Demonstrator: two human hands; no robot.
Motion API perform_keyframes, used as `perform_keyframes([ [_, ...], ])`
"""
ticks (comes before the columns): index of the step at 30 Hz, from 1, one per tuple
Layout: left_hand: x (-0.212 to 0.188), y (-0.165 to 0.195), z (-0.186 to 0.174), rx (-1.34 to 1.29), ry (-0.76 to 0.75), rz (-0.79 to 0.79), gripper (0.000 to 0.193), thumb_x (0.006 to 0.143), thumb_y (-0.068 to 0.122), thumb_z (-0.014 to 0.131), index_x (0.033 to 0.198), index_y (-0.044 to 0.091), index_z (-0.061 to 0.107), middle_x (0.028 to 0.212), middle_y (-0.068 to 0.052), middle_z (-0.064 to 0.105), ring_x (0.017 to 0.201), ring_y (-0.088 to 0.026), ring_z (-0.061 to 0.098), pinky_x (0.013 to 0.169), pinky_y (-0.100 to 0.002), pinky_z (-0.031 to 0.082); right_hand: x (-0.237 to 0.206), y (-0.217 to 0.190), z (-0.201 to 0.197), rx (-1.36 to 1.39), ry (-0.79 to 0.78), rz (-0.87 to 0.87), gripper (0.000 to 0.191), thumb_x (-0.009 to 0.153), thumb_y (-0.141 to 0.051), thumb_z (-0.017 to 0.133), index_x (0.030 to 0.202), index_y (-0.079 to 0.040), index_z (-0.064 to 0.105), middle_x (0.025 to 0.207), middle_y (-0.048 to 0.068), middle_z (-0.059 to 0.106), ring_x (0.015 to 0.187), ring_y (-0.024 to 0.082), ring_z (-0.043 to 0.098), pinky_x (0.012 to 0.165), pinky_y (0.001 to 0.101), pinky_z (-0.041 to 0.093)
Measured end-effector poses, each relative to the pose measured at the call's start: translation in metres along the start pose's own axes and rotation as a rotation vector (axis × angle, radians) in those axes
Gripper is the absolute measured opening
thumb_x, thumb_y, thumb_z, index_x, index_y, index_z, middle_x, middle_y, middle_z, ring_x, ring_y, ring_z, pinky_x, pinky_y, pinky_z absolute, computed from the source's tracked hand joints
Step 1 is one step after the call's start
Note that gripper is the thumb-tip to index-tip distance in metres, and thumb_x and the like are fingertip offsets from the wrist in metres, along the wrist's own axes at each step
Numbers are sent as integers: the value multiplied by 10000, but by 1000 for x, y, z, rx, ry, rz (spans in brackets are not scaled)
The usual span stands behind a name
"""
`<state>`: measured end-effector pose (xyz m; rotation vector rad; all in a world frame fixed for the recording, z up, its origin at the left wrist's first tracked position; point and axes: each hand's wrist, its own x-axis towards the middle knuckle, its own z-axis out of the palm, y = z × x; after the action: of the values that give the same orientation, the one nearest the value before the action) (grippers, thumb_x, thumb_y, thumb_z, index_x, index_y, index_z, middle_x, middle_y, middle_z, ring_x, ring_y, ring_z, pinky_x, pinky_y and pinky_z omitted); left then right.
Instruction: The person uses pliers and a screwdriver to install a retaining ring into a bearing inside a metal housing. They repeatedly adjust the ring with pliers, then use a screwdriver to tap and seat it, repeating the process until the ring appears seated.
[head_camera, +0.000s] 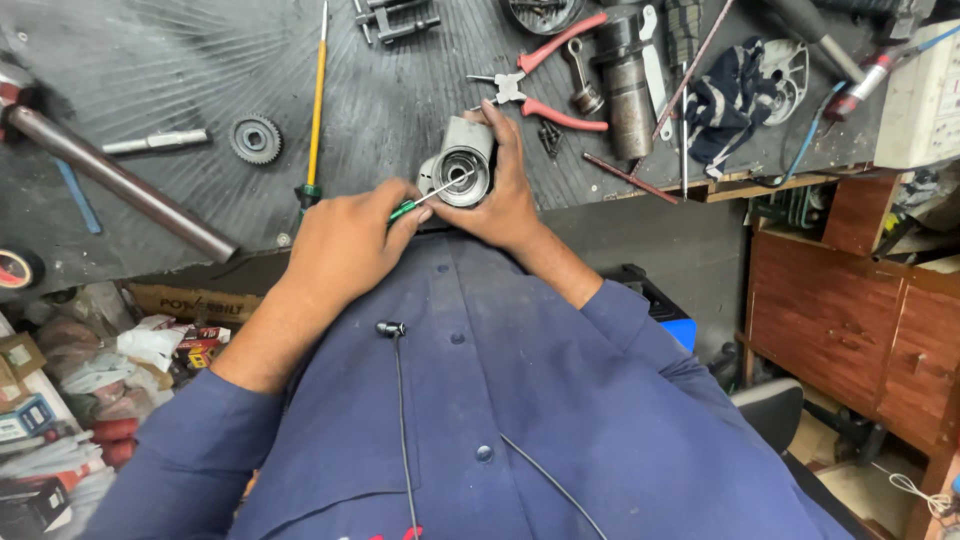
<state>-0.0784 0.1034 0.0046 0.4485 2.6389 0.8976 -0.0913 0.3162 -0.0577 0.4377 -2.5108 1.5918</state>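
My right hand (505, 195) grips the rigid, heavy-looking metal housing (462, 165) by its body on the bench (150, 70), while my left hand (340, 245) pinches a thin green-handled screwdriver (425, 200) in its bore.

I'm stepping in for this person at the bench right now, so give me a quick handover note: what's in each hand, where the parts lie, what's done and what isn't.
Left hand: grips a small green-handled screwdriver, its tip inside the housing's round opening.
Right hand: steadies the grey metal housing at the bench edge, against the body.
Nearby: red-handled pliers just behind the housing, a gear and a long yellow screwdriver to the left, a dark cylindrical part to the right.
Done: housing is stripped out and open-faced.
Left: whatever the tip is working on is too small to tell.
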Motion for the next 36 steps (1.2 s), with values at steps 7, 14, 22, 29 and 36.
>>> perform_keyframes([
  [7,-17,-15,15,-322,191,116,245,979,228,736,1150,66,667,980,-133,738,851,-330,738,705,-392,561,-2,10,-35,4,-98,-157,945,744,-318,962,1513,-107,455,1598,164,426,1551,391,345,1311,548,279],
  [14,-5,-2,-5,-311,249,262,304,986,171,737,1270,86,673,1095,-131,741,908,-309,739,766,-373,569,10,12,-49,171,-269,-79,649,897,-149,865,1470,-89,567,1301,101,742,1347,301,662,1248,435,395],
  [22,17,30,-14,-89,207,60,465,1023,124,668,1478,203,613,987,-125,692,843,-370,681,724,-441,539,26,20,-42,692,-169,221,573,1046,60,639,1561,-39,407,1577,122,493,1326,226,643,1180,359,510],
  [29,5,24,26,-83,457,-142,415,1031,60,630,1433,78,530,1236,-189,644,1022,-444,636,814,-514,512,26,53,-67,504,-38,45,495,1079,140,553,1517,-50,423,1576,105,411,1408,257,591,1206,368,482],
  [36,-10,14,54,-112,475,-253,333,981,-17,644,1307,38,608,1322,-182,561,1186,-427,620,964,-482,512,16,25,-89,-109,-318,-82,904,829,-261,934,1532,-65,400,1449,159,493,1337,304,563,1118,406,513],
])
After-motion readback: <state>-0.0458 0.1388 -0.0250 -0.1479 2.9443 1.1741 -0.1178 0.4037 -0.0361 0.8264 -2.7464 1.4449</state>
